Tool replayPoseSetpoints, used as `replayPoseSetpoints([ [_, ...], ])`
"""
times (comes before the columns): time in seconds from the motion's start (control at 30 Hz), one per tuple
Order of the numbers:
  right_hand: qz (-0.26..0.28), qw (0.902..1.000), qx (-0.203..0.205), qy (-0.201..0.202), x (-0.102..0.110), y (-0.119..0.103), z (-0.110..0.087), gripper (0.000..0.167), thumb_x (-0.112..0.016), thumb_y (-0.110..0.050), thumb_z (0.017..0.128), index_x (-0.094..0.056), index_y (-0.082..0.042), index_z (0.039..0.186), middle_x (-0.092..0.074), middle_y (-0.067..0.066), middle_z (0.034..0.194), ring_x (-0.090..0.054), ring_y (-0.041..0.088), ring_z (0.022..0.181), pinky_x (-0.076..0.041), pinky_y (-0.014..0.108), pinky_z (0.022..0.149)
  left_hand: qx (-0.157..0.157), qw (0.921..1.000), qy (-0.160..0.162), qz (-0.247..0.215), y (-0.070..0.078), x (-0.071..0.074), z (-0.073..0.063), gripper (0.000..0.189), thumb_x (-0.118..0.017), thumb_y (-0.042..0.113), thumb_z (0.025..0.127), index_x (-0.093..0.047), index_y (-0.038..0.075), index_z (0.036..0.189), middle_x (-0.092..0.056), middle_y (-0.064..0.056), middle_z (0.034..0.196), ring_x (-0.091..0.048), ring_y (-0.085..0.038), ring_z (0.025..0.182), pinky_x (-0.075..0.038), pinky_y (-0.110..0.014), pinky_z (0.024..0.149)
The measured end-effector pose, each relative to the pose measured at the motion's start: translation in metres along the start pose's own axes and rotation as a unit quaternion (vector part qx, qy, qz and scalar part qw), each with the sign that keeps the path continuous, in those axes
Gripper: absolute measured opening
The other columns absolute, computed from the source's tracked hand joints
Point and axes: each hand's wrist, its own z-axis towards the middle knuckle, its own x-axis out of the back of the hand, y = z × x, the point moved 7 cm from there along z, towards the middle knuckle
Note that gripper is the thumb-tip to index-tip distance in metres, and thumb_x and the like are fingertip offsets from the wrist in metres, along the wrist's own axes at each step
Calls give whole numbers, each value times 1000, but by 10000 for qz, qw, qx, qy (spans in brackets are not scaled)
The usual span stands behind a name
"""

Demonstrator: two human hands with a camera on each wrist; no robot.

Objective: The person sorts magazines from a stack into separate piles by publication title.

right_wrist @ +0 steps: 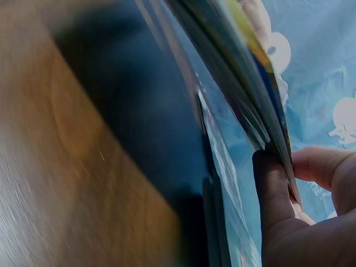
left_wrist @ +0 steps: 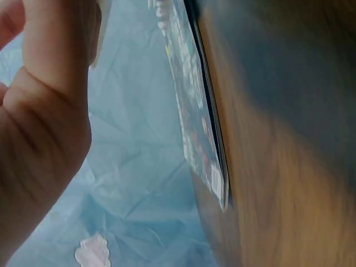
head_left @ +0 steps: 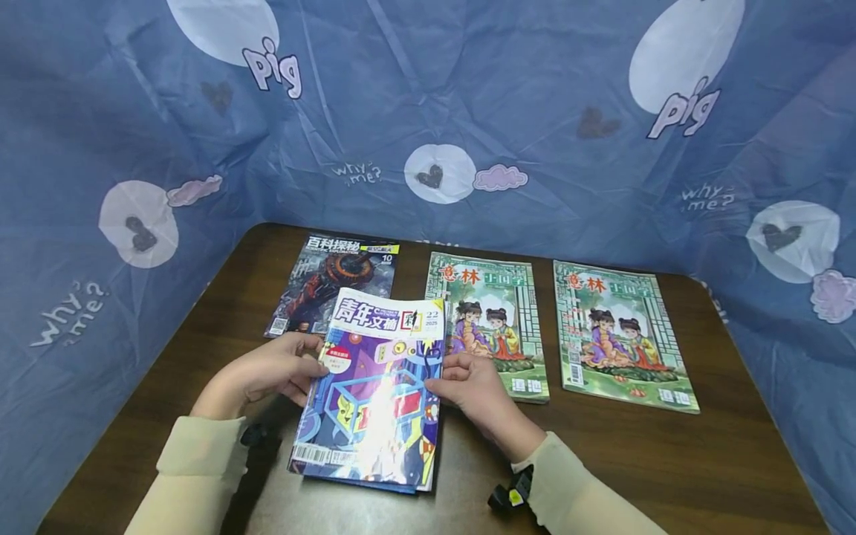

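Between both hands is a small stack of magazines, the top magazine with a purple and blue cartoon cover and a white title band. A blue edge of another shows beneath it. My left hand pinches the stack's left edge, thumb on top. On the opposite edge, my right hand grips with the thumb over the cover and fingers beneath. The right wrist view shows that stack tilted and raised off the table, its page edges between thumb and fingers. In the left wrist view my left hand's fingertips are out of frame.
Behind the stack lies a dark magazine, also in the left wrist view. Two green magazines with matching covers lie to the right, a nearer one and a farther one. Blue printed cloth surrounds the brown wooden table.
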Motion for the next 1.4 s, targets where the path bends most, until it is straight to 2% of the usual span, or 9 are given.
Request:
replayPoseSetpoints([
  [0.27, 89, 9988, -133, -455, -28, 6, -14, 30, -80, 2, 82, -63, 7, 106, -74, 13, 87, -68, 15, 75, -56, 27, 67, 187, 9976, -644, 144, -16, 5, -18, 44, -60, 5, 98, -47, -14, 136, -70, -29, 97, -72, -30, 68, -61, -44, 61],
  [0.43, 168, 9966, -254, -770, -45, 12, -22, 27, -79, 4, 82, -63, 6, 103, -72, 9, 79, -67, 15, 71, -58, 29, 67, 246, 9951, -936, 186, -27, 10, -28, 40, -60, 5, 98, -49, -14, 133, -70, -31, 97, -73, -31, 67, -60, -42, 59],
  [0.6, 225, 9940, -497, -950, -57, 22, -25, 26, -80, 6, 81, -61, 3, 99, -66, 4, 69, -64, 13, 65, -60, 31, 65, 279, 9936, -1054, 281, -35, 12, -32, 35, -60, 5, 97, -54, -13, 126, -70, -32, 92, -72, -26, 61, -59, -35, 53],
  [0.8, 318, 9902, -778, -1119, -69, 33, -26, 26, -80, 8, 79, -62, 4, 97, -71, 12, 75, -71, 21, 70, -61, 37, 68, 412, 9928, -893, 684, -39, 14, -34, 23, -61, 5, 93, -62, -10, 111, -70, -29, 84, -68, -18, 52, -56, -29, 48],
  [0.97, 326, 9891, -901, -1118, -72, 38, -25, 27, -80, 11, 77, -62, 4, 96, -72, 15, 78, -72, 23, 70, -61, 36, 66, 532, 9914, -720, 956, -40, 15, -34, 17, -63, 7, 92, -65, -9, 99, -70, -27, 77, -67, -16, 50, -56, -27, 48],
  [1.13, 340, 9882, -948, -1156, -73, 38, -25, 26, -80, 12, 78, -62, 4, 95, -72, 16, 78, -73, 23, 72, -61, 35, 66, 699, 9883, -446, 1279, -45, 18, -33, 15, -64, 7, 91, -69, -6, 93, -70, -23, 73, -67, -16, 50, -56, -27, 48],
  [1.27, 318, 9878, -963, -1178, -73, 37, -24, 26, -80, 11, 78, -62, 4, 95, -72, 16, 78, -73, 23, 71, -61, 35, 66, 887, 9839, -212, 1535, -51, 22, -31, 12, -66, 8, 90, -68, -3, 87, -69, -20, 70, -67, -18, 50, -57, -29, 49],
  [1.4, 317, 9878, -963, -1179, -73, 38, -24, 26, -80, 11, 78, -62, 5, 95, -72, 16, 79, -72, 23, 70, -61, 35, 66, 933, 9802, 51, 1744, -53, 24, -30, 11, -68, 6, 89, -63, -1, 81, -67, -16, 68, -66, -19, 51, -57, -30, 50],
])
